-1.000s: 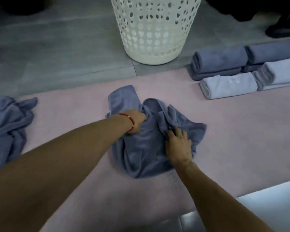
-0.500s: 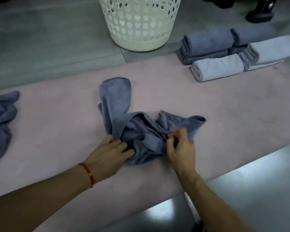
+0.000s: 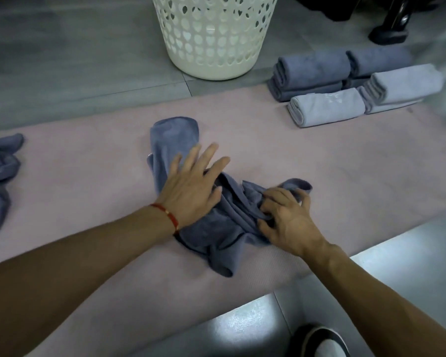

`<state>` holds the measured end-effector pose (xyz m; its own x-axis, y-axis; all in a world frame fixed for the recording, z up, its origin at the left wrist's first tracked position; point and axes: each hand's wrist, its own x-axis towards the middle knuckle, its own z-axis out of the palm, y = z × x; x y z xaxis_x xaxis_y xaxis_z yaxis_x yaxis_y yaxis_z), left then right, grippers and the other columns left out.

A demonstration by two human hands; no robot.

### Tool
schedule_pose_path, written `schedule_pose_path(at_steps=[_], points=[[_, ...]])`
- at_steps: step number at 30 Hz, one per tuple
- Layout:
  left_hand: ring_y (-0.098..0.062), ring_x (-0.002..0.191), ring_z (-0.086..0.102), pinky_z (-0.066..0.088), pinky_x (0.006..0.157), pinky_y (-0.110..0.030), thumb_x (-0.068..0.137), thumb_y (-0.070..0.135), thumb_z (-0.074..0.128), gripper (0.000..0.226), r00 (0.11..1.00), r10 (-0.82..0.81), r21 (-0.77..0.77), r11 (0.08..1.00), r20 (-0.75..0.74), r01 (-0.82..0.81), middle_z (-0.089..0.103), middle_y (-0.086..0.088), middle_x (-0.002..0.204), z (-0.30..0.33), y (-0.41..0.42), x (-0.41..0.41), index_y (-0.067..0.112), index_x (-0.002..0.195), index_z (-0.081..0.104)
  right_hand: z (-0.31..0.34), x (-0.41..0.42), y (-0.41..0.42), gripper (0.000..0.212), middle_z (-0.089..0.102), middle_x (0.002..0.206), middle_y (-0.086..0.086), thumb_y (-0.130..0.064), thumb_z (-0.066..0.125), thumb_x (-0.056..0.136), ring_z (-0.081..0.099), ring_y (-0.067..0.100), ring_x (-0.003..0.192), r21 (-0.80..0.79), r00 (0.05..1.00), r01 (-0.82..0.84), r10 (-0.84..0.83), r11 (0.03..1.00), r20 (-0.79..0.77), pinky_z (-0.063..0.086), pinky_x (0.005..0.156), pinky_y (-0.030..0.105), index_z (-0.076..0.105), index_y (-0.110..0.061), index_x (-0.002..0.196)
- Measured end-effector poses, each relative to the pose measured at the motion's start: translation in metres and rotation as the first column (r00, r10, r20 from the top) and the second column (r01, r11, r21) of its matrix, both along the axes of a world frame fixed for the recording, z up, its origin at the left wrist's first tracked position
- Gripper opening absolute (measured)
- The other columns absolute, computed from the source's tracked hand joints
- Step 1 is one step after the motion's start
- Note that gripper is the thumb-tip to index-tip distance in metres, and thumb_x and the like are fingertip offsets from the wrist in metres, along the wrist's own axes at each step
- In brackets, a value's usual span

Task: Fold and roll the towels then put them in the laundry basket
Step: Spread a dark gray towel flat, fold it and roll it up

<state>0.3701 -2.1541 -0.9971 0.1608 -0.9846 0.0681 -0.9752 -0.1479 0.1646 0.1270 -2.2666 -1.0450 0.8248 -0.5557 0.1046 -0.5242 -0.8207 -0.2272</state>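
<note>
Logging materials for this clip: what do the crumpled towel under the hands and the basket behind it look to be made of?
Crumpled towel: soft, matte blue-grey cloth, probably microfibre or terry; it bunches into limp folds. Basket: cream moulded plastic by its look, smooth and faintly glossy, with regular punched holes and stiff walls.

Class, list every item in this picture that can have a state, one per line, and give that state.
Left hand: open, fingers spread, resting on the towel.
Right hand: pinching a fold of the towel.
Towel: crumpled, unfolded, on the mat.
Rolled towels: rolled, stacked at the mat's far right.
Towel heap: bunched at the mat's left edge.
Basket: upright on the floor; contents cannot be told.
Mat: lying flat.
</note>
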Motion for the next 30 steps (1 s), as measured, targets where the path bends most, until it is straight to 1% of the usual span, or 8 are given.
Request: schedule_pose_path(at_steps=[3,8,10,12,15,20,25,30], points=[[-0.034,0.127,0.05,0.043,0.104,-0.046,0.1,0.04,0.05,0.059,0.954,0.098,0.323,0.947,-0.282,-0.002,0.058,-0.014,0.134,-0.01,-0.02,0.014,0.021,0.153,0.035,-0.005,-0.014,0.004,0.037,0.054,0.146,0.003,-0.045,0.044,0.086,0.055,0.023,0.129,0.186,1.0,-0.006,0.01,0.983,-0.024,0.038,0.104,0.05,0.071,-0.02,0.079],[-0.017,0.098,0.058,0.049,0.089,-0.037,0.087,0.043,0.047,0.043,0.897,-0.114,0.137,0.972,-0.428,0.189,0.064,0.001,0.104,-0.011,0.015,0.005,0.022,0.118,0.067,-0.007,-0.002,-0.013,0.024,0.068,0.114,0.008,-0.035,0.064,0.094,0.065,0.027,0.103,0.403,0.956,0.225,-0.28,0.887,0.083,0.052,0.091,0.048,0.059,-0.015,0.107],[-0.009,0.105,0.058,0.045,0.097,-0.027,0.092,0.047,0.047,0.042,0.863,-0.12,0.045,0.986,-0.49,0.162,0.063,0.008,0.111,-0.012,0.037,0.004,0.028,0.122,0.069,0.0,0.005,-0.024,0.057,0.067,0.105,-0.002,-0.033,0.076,0.087,0.064,0.025,0.102,0.502,0.947,0.296,-0.318,0.813,-0.043,0.049,0.095,0.049,0.044,-0.022,0.133],[-0.004,0.111,0.06,0.042,0.101,-0.02,0.1,0.048,0.043,0.04,0.702,0.032,0.041,0.999,-0.711,-0.004,0.066,0.012,0.116,-0.007,0.052,0.005,0.029,0.118,0.074,0.007,0.009,-0.033,0.083,0.068,0.106,-0.003,-0.038,0.081,0.082,0.064,0.024,0.107,0.557,0.939,0.341,-0.25,0.757,-0.236,0.048,0.101,0.046,0.034,-0.023,0.149],[-0.002,0.104,0.065,0.046,0.096,-0.013,0.102,0.033,0.055,0.024,0.374,0.288,0.181,0.938,-0.881,-0.297,0.073,0.016,0.104,-0.013,0.06,0.004,0.024,0.112,0.075,0.026,0.006,-0.051,0.057,0.072,0.095,-0.002,-0.032,0.088,0.076,0.067,0.017,0.092,0.656,0.94,0.326,-0.163,0.681,-0.299,0.055,0.091,0.033,0.064,-0.015,0.125],[-0.001,0.097,0.057,0.045,0.089,-0.01,0.083,0.039,0.079,0.028,0.714,0.237,0.256,0.963,-0.659,-0.083,0.057,0.014,0.105,-0.023,0.077,0.013,0.035,0.109,0.069,0.104,0.002,-0.088,0.032,0.071,0.092,0.006,-0.026,0.087,0.077,0.065,0.024,0.086,0.707,0.974,0.224,-0.119,0.671,-0.195,0.053,0.078,0.033,0.069,-0.01,0.099],[-0.004,0.095,0.056,0.047,0.088,-0.024,0.078,0.031,0.085,0.015,0.803,0.061,0.272,0.954,-0.593,0.128,0.06,0.007,0.104,-0.024,0.087,-0.002,0.028,0.084,0.071,0.172,0.013,-0.102,0.039,0.073,0.103,0.003,-0.028,0.083,0.08,0.07,0.02,0.093,0.631,0.983,0.18,-0.11,0.755,-0.149,0.06,0.077,0.029,0.061,-0.016,0.11],[-0.007,0.066,0.056,0.047,0.063,-0.024,0.085,0.035,0.074,0.016,0.586,0.278,0.151,0.955,-0.761,-0.257,0.06,0.016,0.067,0.001,0.089,0.027,0.034,0.074,0.062,0.23,0.018,-0.115,0.04,0.077,0.094,0.001,-0.027,0.085,0.075,0.074,0.018,0.088,0.576,0.977,0.146,-0.028,0.804,-0.209,0.056,0.073,0.028,0.057,-0.02,0.104]])
